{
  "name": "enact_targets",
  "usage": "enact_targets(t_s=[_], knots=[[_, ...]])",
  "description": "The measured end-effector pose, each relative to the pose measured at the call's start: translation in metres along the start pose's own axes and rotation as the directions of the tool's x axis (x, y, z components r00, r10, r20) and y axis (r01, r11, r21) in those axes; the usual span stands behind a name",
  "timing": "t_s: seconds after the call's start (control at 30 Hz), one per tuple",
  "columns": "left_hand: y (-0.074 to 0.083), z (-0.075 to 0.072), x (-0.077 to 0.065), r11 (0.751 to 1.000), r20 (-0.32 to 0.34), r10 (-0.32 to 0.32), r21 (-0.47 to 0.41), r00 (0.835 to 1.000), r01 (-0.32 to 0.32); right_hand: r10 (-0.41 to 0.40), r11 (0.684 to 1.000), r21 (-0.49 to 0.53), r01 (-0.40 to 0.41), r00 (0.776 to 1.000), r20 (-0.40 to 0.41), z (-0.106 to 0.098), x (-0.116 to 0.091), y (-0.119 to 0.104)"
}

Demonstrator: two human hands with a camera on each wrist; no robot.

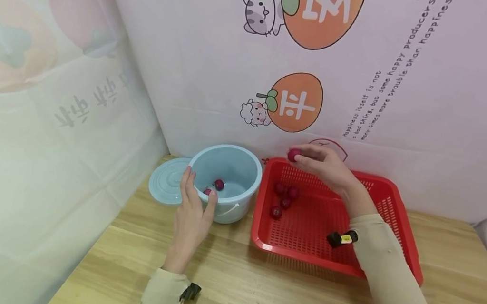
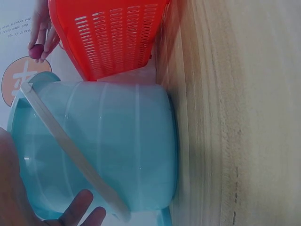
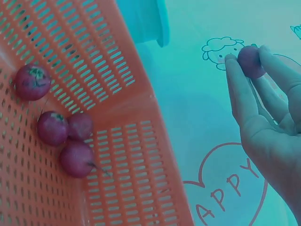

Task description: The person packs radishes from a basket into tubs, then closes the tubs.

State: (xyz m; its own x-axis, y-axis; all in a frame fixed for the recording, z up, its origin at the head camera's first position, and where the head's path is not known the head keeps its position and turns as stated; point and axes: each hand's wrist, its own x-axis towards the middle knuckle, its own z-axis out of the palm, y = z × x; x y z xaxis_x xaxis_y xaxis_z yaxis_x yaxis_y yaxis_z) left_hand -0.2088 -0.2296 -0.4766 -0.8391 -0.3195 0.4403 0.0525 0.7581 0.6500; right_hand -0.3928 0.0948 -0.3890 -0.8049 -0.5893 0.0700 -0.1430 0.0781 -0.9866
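My right hand (image 1: 326,165) pinches a red radish (image 1: 294,154) between thumb and fingertips, raised over the back left rim of the red basket (image 1: 304,258). In the right wrist view the same radish (image 3: 251,61) shows at the fingertips. My left hand (image 1: 193,215) touches the light-blue bucket (image 1: 234,212) at its left front rim, with fingers and thumb fairly straight and spread apart. Two radishes (image 1: 219,184) lie inside the bucket, one partly hidden behind the rim and thumb. Several more radishes (image 3: 52,128) sit together in the basket's left part.
A light-blue lid (image 1: 166,180) lies on the wooden table (image 1: 234,275) left of the bucket. The bucket's white handle (image 2: 70,148) hangs down its side. The basket stands close at the bucket's right. A printed cloth (image 1: 215,73) hangs behind them.
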Motion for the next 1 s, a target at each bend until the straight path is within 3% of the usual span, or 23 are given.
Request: enact_targets(t_s=[0.13,0.43,0.73,1.0], knots=[[0.0,0.0,0.0,1.0,0.001,-0.005,-0.001,1.0,0.005,0.0,0.998,0.056,0.002,1.0,-0.025,0.004,0.004,-0.004],[-0.001,0.0,-0.002,1.0,0.007,-0.007,0.009,1.0,0.007,0.029,0.999,-0.035,-0.029,0.999,-0.014,0.02,0.008,-0.007],[-0.002,-0.001,-0.001,1.0,0.014,-0.004,0.002,1.0,0.004,0.008,1.0,-0.023,-0.007,1.0,0.026,0.042,0.017,-0.008],[-0.001,-0.001,0.0,1.0,0.014,-0.009,0.003,1.0,0.009,-0.001,0.999,-0.042,0.007,0.989,0.146,0.072,0.026,-0.001]])
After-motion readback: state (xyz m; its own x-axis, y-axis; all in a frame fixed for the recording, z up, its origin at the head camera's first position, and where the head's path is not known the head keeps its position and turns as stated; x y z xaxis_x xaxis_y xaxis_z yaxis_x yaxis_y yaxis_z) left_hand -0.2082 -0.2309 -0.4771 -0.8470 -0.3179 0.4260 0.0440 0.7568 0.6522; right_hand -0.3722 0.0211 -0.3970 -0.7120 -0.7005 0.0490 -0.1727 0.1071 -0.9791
